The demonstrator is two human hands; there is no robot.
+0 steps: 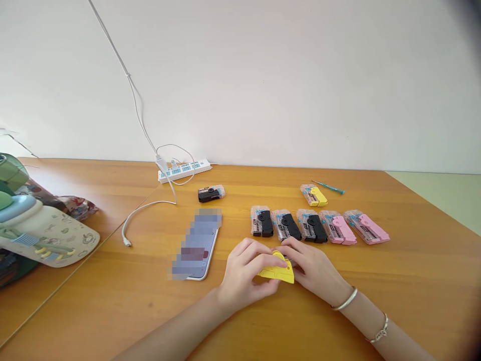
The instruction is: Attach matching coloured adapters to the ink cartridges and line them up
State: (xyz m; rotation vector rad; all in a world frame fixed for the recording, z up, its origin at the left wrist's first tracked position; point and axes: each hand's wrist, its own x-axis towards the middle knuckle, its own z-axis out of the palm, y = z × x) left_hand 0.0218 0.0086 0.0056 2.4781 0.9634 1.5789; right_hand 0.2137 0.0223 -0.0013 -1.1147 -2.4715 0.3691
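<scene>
A small yellow plastic piece (278, 273), with a rounded bump and a small round hole, is held above the table in front of me. My left hand (248, 273) is closed on it from the left, fingers over its top and thumb below. At its far right side, the bent fingers of my right hand (313, 263) grip it too; their tips are partly hidden behind it. Just beyond lies a row of clear-wrapped flat items with black (262, 221) or pink (340, 229) plastic bodies. A similar wrapped yellow item (313, 195) sits behind the row.
Left of my hands lies a phone (197, 245) with a blurred screen. Another wrapped black item (211, 193) is farther back, near a white power strip (185, 171) with a charging cable (150, 203). A thin teal screwdriver (330, 187) lies back right. A patterned bottle (56, 233) is at far left.
</scene>
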